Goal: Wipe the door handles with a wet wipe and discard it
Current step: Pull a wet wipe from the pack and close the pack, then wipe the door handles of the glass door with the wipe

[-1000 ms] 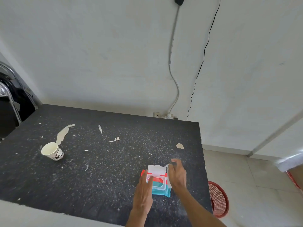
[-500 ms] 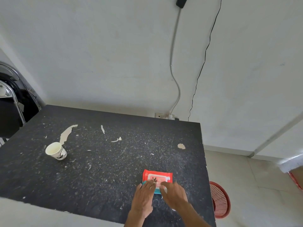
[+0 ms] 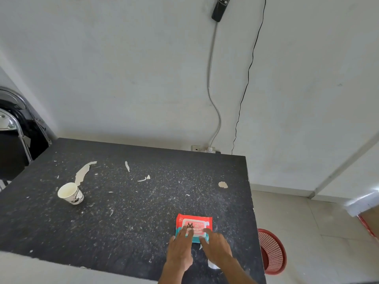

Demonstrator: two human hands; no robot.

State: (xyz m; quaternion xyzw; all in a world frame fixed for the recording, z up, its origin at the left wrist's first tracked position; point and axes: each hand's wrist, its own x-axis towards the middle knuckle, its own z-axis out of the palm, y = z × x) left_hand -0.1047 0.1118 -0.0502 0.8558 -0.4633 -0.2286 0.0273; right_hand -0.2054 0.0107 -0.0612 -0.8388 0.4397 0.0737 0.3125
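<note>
Starting at the left edge, a dark chair [image 3: 14, 140] with a bright metal frame is noted beside the table [image 3: 123, 212], whose black speckled top is chipped in pale patches. A white paper cup [image 3: 70, 194] is seen upright on the left part of the table, just in front of a long pale strip of peeled surface [image 3: 83, 172]. Toward the middle, smaller pale flakes are scattered. Near the front right corner the wet-wipe pack [image 3: 193, 224], red above and teal below, lies flat on the table with its lid down. The left hand [image 3: 180, 249] is laid on the near left part of the pack, its fingers [image 3: 189, 232] straight and held close together, nothing gripped. The right hand [image 3: 217, 248] is set just beside it, its fingers [image 3: 207, 231] likewise extended and slightly spread, the tips resting on the near right corner of the pack, nothing pinched. A small white scrap [image 3: 213, 265] shows on the table under the right wrist; what it is cannot be told. On the wall behind, a black device [image 3: 220, 7] hangs high, with a grey cable [image 3: 214, 103] running down to a socket [image 3: 202, 149] at the table's back edge and a thin black wire [image 3: 246, 87] beside it. To the right of the table, a red mesh basket [image 3: 272, 251] stands on the tiled floor [image 3: 307, 232], partly hidden by the table edge.
</note>
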